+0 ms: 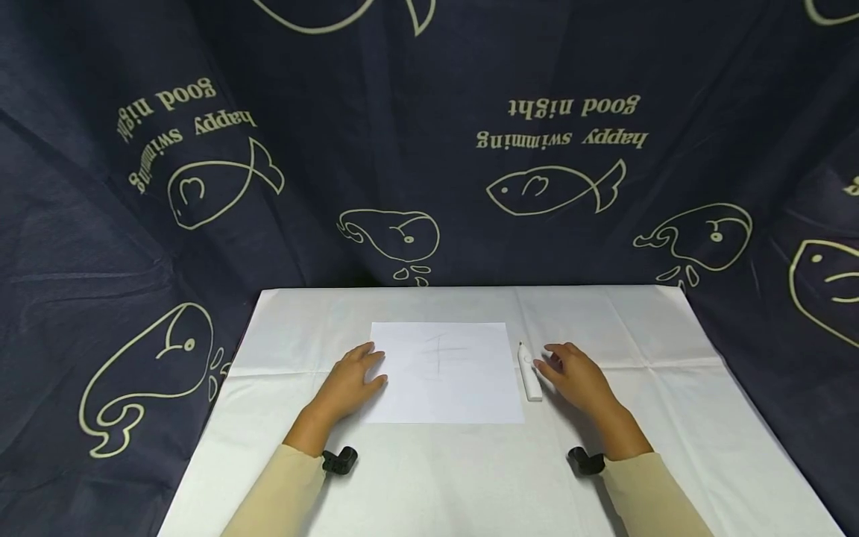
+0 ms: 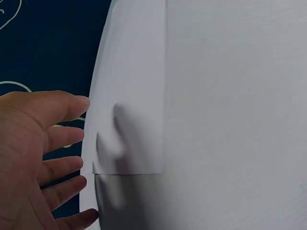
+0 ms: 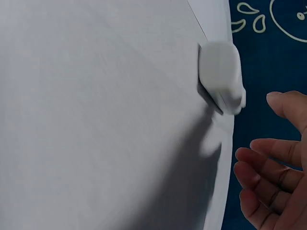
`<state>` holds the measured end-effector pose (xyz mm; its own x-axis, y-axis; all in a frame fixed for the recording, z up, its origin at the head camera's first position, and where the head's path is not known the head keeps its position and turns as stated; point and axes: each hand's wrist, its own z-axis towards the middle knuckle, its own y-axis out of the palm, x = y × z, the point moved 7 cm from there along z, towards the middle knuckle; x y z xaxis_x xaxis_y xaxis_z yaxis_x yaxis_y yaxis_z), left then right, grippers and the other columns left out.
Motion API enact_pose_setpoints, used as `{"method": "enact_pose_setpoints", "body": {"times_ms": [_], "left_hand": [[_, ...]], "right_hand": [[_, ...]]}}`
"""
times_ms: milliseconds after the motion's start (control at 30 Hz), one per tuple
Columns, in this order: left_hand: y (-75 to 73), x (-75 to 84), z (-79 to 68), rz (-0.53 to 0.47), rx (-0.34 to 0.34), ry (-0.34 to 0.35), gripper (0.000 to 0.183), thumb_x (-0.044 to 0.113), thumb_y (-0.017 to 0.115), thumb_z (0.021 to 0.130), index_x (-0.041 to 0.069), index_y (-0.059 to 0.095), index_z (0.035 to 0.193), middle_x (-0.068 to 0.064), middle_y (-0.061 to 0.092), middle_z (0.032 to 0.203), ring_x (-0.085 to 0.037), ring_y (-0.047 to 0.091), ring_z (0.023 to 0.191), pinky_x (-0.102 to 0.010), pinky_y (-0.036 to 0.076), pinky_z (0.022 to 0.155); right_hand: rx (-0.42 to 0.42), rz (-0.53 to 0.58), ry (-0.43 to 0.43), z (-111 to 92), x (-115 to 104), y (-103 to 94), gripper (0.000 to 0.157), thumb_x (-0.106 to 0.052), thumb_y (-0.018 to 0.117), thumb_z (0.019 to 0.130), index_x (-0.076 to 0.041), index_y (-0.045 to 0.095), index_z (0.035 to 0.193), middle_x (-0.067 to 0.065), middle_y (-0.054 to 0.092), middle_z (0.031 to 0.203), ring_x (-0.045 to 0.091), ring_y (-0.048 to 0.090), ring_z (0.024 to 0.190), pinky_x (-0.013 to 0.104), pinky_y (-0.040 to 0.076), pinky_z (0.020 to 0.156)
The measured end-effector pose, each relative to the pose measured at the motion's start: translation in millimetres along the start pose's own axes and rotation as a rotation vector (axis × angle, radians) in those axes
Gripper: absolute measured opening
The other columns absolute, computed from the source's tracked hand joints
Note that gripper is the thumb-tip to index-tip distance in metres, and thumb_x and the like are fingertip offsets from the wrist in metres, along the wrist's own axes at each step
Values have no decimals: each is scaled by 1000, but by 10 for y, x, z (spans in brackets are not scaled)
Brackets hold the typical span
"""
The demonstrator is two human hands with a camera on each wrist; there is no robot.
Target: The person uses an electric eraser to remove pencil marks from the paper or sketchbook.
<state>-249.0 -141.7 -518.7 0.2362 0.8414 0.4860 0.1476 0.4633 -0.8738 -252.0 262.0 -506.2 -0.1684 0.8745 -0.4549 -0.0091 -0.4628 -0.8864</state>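
A white sheet of paper (image 1: 443,395) lies on the table, bearing faint grey strokes: one upright line crossed by shorter ones. Just right of the sheet is a thick white pen-shaped device (image 1: 529,377), its thin dark tip pointing away from me. In the right wrist view its blunt rear end (image 3: 220,67) faces the camera. My left hand (image 1: 350,380) is at the paper's left edge, fingers spread and relaxed, holding nothing. Close beside the device on its right, my right hand (image 1: 579,380) has loosely bent fingers with nothing between them. Whether either hand touches anything, I cannot tell.
A creased white cloth (image 1: 443,477) covers the table. Behind it hangs a dark blue curtain (image 1: 429,149) with printed fish, whales and lettering. A black wrist camera (image 1: 341,461) is on the left wrist and another black camera (image 1: 585,461) on the right.
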Motion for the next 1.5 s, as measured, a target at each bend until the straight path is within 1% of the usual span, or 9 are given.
{"method": "enact_pose_setpoints", "body": {"times_ms": [233,500,667,733,867,1100,1200,1400,1500], "left_hand": [[63,30,-37,25,-9,25,56,35,68,96,8,57,144,-17,43,158,-38,39,148,-59,31,120],[128,62,-82,53,-37,45,61,32,70,95,10,51,149,-21,40,159,-40,34,150,-62,27,120],[176,73,-101,57,-75,37,63,35,66,97,12,48,152,-21,32,163,-39,25,155,-62,19,124],[185,79,-106,58,-77,37,63,36,66,97,12,48,152,-21,31,164,-38,23,156,-63,18,124],[188,110,-114,63,-73,43,63,38,66,97,13,48,152,-21,30,164,-37,22,156,-64,17,124],[223,145,-141,64,-70,49,65,41,66,96,11,49,151,-17,29,166,-36,23,156,-71,12,121],[265,146,-150,70,-74,49,67,42,67,95,11,48,151,-15,29,166,-35,24,156,-73,11,120],[300,189,-135,81,-78,54,68,45,65,96,10,46,152,-15,28,167,-35,22,157,-74,8,119],[296,229,-120,89,-77,62,68,46,64,97,10,46,152,-16,28,166,-35,21,157,-75,7,119]], "right_hand": [[-9,14,21,23,-35,124,54,-34,68,96,7,62,130,10,65,99,21,62,87,45,54,80],[-46,-8,63,31,-102,227,55,-34,70,94,8,62,129,8,61,89,18,54,76,32,45,67],[-19,-6,59,37,-129,253,51,-25,72,91,9,62,127,13,63,91,20,57,77,40,50,70],[7,5,47,40,-141,251,47,-21,72,90,10,63,125,16,65,94,23,59,78,44,52,73],[50,31,37,37,-150,238,42,-16,72,88,9,67,121,19,67,97,25,63,81,47,54,77],[50,127,37,7,-175,190,39,-14,70,90,9,68,122,20,66,100,24,61,83,41,52,76],[18,181,40,4,-176,190,38,-14,70,91,7,68,124,18,66,104,24,63,89,40,53,80],[-75,317,39,33,-204,244,33,-13,70,93,2,65,123,18,67,114,32,67,106,45,54,91],[-105,362,58,56,-220,268,31,-13,70,93,-1,64,121,16,69,114,27,67,102,37,53,87]]}}
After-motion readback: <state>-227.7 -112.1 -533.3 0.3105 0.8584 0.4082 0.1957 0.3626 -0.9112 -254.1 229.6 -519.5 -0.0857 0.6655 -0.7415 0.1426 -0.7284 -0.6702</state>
